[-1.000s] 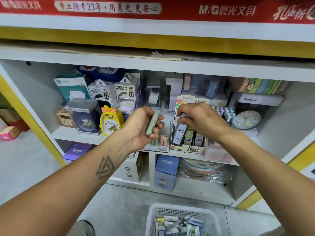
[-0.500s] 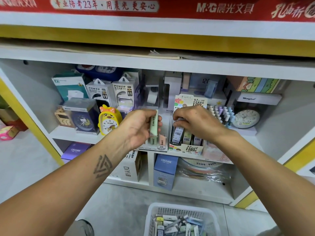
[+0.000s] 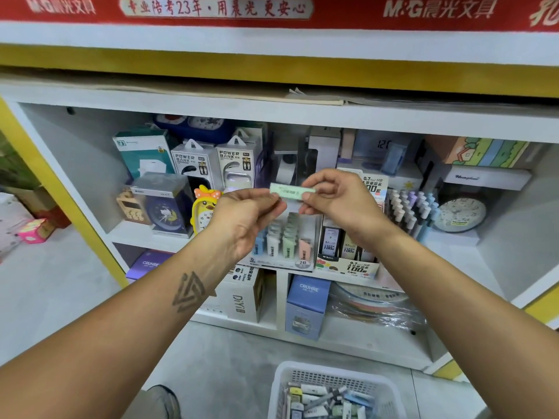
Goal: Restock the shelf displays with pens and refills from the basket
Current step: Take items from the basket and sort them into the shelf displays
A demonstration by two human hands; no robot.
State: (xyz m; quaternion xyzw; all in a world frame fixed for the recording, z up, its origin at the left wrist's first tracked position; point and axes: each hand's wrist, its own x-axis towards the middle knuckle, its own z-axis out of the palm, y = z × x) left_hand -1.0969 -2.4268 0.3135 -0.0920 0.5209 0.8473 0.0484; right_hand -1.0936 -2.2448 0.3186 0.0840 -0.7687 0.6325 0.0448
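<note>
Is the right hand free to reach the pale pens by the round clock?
Probably not yet: the right hand and left hand both pinch the green refill case. The pens stand unobstructed.

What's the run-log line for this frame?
left hand: pinches refill case | right hand: pinches other end | case: level, above 2B display | basket: stocked

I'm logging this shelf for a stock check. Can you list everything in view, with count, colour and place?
Refill case: one, pale green, held level between both hands.
2B refill display: one, pastel cases, shelf centre.
0.7 HB refill display: one, dark cases, right of it.
Pens: a bunch, pastel, further right.
Power bank boxes: two, white, back left.
Duck clock: one, yellow, left.
Round clock: one, pale, right.
Basket: one, white, floor, holding refills.
Left hand: pinches the case's left end.
Right hand: pinches its right end.
</note>
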